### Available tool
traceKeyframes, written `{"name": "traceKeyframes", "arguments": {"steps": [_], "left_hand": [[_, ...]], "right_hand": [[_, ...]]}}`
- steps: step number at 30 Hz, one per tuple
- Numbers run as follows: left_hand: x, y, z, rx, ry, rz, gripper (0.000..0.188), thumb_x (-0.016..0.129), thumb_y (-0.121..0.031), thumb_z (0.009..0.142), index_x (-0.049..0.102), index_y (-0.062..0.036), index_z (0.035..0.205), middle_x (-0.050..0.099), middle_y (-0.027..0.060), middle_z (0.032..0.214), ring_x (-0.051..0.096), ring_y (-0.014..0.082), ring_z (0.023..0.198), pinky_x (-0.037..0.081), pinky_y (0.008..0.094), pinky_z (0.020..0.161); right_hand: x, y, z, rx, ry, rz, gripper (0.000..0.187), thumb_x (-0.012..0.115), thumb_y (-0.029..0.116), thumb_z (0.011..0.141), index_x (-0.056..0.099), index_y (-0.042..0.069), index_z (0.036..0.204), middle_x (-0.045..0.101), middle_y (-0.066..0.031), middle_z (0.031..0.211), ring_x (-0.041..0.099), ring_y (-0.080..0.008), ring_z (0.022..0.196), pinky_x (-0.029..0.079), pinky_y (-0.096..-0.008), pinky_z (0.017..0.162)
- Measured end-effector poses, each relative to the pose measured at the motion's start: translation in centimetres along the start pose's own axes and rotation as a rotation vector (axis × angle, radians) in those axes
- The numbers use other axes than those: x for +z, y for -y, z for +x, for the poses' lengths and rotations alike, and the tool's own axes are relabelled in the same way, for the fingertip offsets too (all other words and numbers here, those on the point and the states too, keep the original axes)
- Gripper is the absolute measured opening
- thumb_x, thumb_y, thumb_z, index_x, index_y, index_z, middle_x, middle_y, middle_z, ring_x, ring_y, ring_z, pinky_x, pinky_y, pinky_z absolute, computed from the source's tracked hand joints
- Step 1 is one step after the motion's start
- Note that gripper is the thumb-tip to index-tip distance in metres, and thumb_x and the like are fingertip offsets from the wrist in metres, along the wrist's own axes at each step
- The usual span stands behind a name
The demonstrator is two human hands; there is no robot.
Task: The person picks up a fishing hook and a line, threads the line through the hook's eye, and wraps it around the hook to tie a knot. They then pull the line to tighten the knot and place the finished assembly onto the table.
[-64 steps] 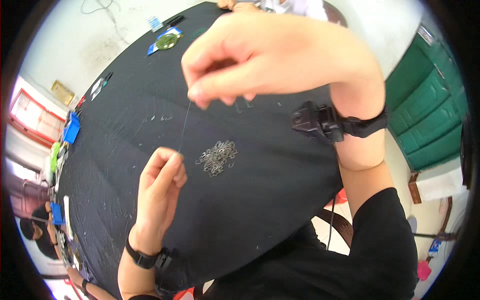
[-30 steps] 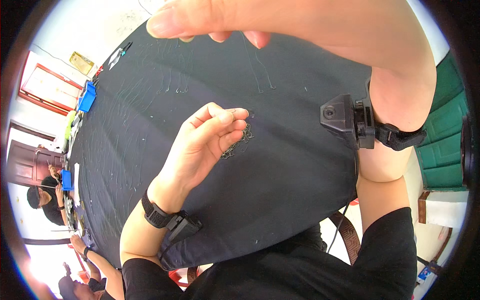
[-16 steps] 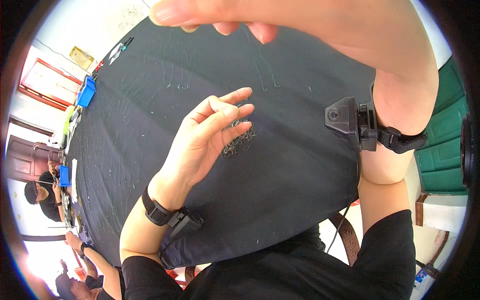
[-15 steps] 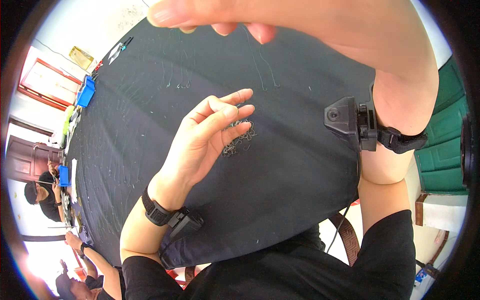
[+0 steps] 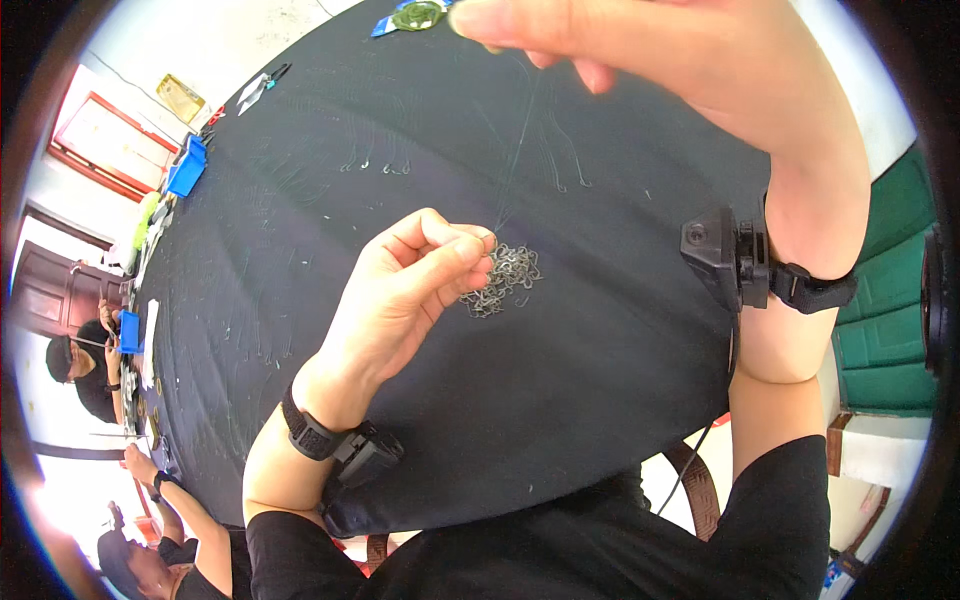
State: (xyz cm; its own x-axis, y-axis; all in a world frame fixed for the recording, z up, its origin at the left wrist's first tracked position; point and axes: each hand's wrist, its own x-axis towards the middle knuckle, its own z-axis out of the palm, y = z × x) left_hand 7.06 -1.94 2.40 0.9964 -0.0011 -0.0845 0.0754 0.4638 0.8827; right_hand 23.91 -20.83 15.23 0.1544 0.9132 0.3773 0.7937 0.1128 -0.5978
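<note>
My left hand (image 5: 415, 275) is closed in a pinch over the black cloth, thumb against fingertips. A fine, pale fishing line (image 5: 517, 150) runs from its fingertips up to my right hand (image 5: 610, 35), which is raised high at the far side. The right hand's fingers are drawn together; their grip is partly cut off by the upper edge. Whether a hook sits in the left pinch is hidden. A pile of small metal fish hooks (image 5: 512, 275) lies right beside and beneath the left fingertips. Two hooks with lines (image 5: 572, 187) lie beyond the pile.
More hooks on lines (image 5: 385, 168) lie in a row on the black tablecloth (image 5: 560, 400). A green coil (image 5: 418, 14) on a blue card is at the far edge, and a blue bin (image 5: 187, 166) stands at the left. Two other people (image 5: 95, 370) work along the left side.
My left fingers have closed from a loose, spread pose into a pinch. The line is now stretched between both hands. My right hand sits farther right, and the green coil has come into view.
</note>
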Motion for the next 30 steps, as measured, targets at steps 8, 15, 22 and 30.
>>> {"name": "traceKeyframes", "arguments": {"steps": [8, 15, 22, 30], "left_hand": [[-1.1, -1.6, -1.1, 0.049, -0.047, 0.073, 0.008, 0.070, -0.006, 0.096, 0.063, -0.0055, 0.092, 0.071, 0.0106, 0.108, 0.068, 0.0107, 0.090, 0.058, 0.0271, 0.087], [-2.7, -3.0, -1.5, 0.135, -0.114, 0.051, 0.008, 0.070, -0.006, 0.096, 0.062, -0.0059, 0.094, 0.072, 0.0120, 0.110, 0.069, 0.0116, 0.090, 0.057, 0.0273, 0.086], [-3.7, -4.1, -1.7, 0.198, -0.137, 0.062, 0.008, 0.071, -0.007, 0.095, 0.062, -0.0059, 0.094, 0.071, 0.0135, 0.113, 0.069, 0.0114, 0.089, 0.057, 0.0270, 0.085], [-4.0, -4.2, -1.5, 0.201, -0.141, 0.060, 0.008, 0.070, -0.007, 0.096, 0.063, -0.0068, 0.093, 0.069, 0.0138, 0.117, 0.069, 0.0112, 0.088, 0.057, 0.0270, 0.084]], "right_hand": [[2.7, 2.6, -1.9, 0.169, -0.372, -0.623, 0.017, 0.068, 0.016, 0.095, 0.067, -0.001, 0.098, 0.062, -0.0055, 0.074, 0.053, -0.0088, 0.064, 0.044, -0.0252, 0.059], [6.4, -1.1, 0.8, 0.131, 0.118, 0.075, 0.045, 0.074, 0.004, 0.085, 0.057, 0.003, 0.127, 0.068, -0.0064, 0.109, 0.068, -0.0073, 0.069, 0.052, -0.0212, 0.060], [8.3, -1.8, 1.4, 0.091, -0.008, 0.048, 0.038, 0.068, 0.002, 0.088, 0.057, 0.002, 0.124, 0.068, -0.0064, 0.108, 0.069, -0.0107, 0.070, 0.053, -0.0240, 0.062], [8.6, -0.6, 1.4, 0.210, -0.070, 0.169, 0.034, 0.067, 0.004, 0.091, 0.057, 0.002, 0.124, 0.067, -0.0077, 0.109, 0.067, -0.0066, 0.067, 0.051, -0.0208, 0.059]]}}
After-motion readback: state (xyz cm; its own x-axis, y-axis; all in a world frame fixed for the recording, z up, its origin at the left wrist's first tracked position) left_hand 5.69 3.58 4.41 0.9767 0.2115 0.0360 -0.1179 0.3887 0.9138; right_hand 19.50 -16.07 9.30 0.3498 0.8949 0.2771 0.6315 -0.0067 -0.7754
